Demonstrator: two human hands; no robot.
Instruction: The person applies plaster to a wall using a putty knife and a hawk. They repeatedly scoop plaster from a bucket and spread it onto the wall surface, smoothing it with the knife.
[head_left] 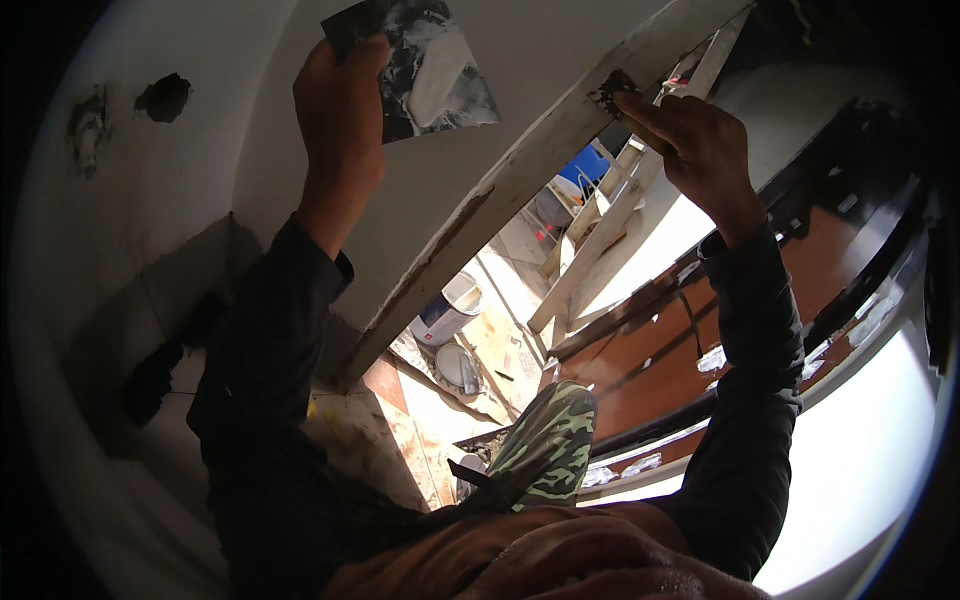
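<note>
My left hand (340, 125) is closed on a square dark metal plate (395, 85) smeared with white filler, held up near the top of the view. My right hand (705, 160) is raised and closed on a small dark scraper (615, 92), its blade on the long pale door-frame edge (530, 170) that runs diagonally from upper right to lower left. The edge has a rough, patched strip along it.
A holed wall (200, 150) is on the left. Below are a paint bucket (445, 308), a round tub (458, 368), pale ladder-like wooden pieces (590, 240), a blue object (583, 163), and a brown panel (740, 300) with dark borders. My camouflage-trousered leg (545, 440) is at bottom centre.
</note>
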